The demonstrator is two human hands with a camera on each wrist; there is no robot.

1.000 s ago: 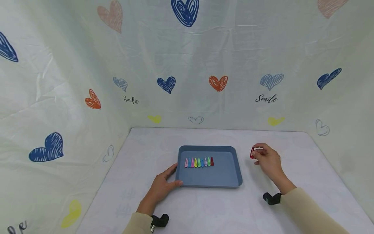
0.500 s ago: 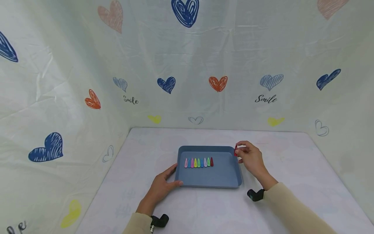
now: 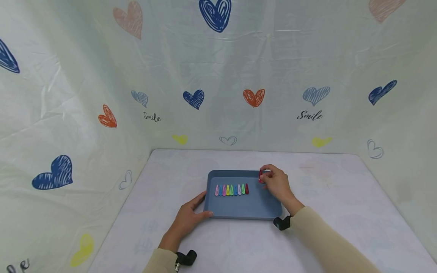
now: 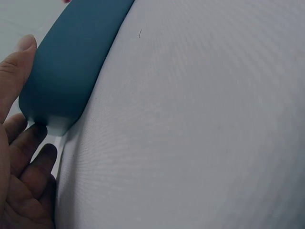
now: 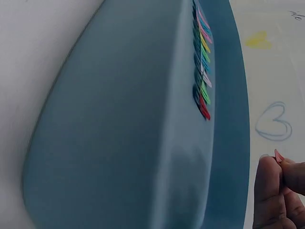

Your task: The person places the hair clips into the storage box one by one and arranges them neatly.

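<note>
A blue-grey rectangular tray (image 3: 243, 208) lies on the table, holding a row of several colourful snap hair clips (image 3: 231, 190) side by side, with a dark red one (image 3: 247, 189) at the right end. My left hand (image 3: 187, 219) holds the tray's near left corner, thumb at the rim and fingers against the left side; in the left wrist view the fingers (image 4: 33, 160) sit by the corner. Above the tray's far right part, my right hand (image 3: 278, 185) pinches a red hair clip (image 3: 260, 176) between thumb and fingertips. Only its pinkish-red tip (image 5: 277, 155) shows in the right wrist view.
A white table (image 3: 177, 163) carries the tray. Behind and to the left hangs a pale curtain (image 3: 283, 125) printed with hearts and "Smile". Bare tray floor (image 3: 263, 204) lies right of and in front of the clip row.
My right hand has moved left with the red hair clip, from over the table right of the tray to above the tray's right part. The left hand and the clip row stay put.
</note>
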